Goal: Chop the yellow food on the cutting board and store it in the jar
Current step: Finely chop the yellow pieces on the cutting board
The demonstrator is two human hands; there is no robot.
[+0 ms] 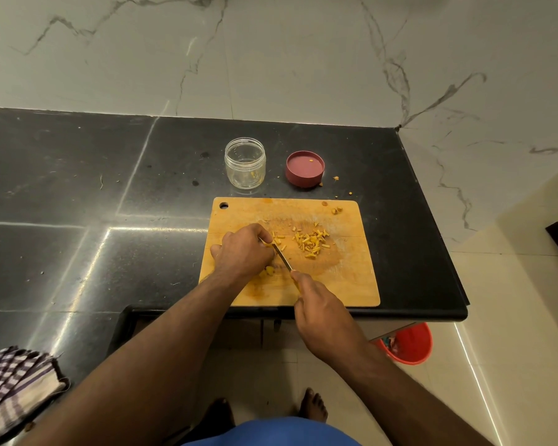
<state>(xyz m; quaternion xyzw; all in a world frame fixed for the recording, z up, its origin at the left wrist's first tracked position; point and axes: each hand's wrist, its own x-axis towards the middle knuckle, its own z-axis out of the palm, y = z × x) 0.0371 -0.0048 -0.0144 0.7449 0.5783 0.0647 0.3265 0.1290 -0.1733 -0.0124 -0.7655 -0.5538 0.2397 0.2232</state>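
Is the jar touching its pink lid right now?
Apart. The head view shows the jar and the pink lid standing side by side, with a clear strip of bare black counter between them.

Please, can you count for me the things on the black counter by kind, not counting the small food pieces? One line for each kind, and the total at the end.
Cutting board: 1
Knife: 1
Clear jar: 1
Red lid: 1
Checked cloth: 1
Total: 5
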